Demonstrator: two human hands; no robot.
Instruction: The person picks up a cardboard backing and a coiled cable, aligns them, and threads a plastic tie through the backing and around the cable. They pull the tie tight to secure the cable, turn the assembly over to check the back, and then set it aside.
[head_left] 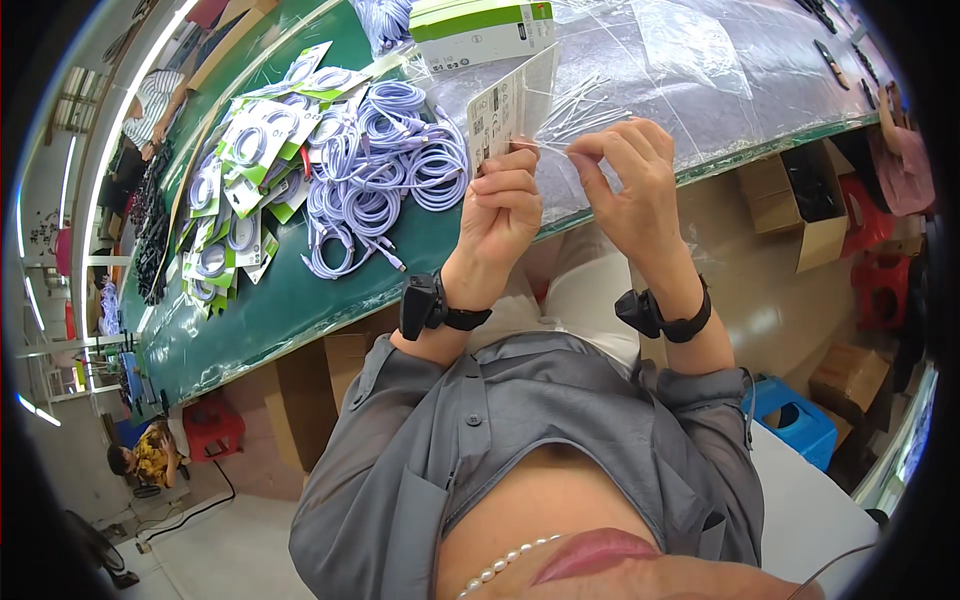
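My left hand [503,205] is closed on a folded white packaging card [493,120], held upright with its printed side toward me. A thin white tie [549,146] runs from the card's lower edge toward my right hand [632,185]. The thumb and forefinger of that hand are pinched at the tie's end. Beyond my hands a loose heap of white ties [580,108] lies on the table. Left of the card is a pile of coiled lilac cables [385,160]. Farther left lie several cables fixed to green-and-white cards [245,150].
A green-and-white box of cards [482,38] stands at the table's [250,345] far side. Clear plastic [690,45] covers part of the tabletop. An open carton [795,195] and a blue stool [795,420] are on the right. Other people sit at the far left and right.
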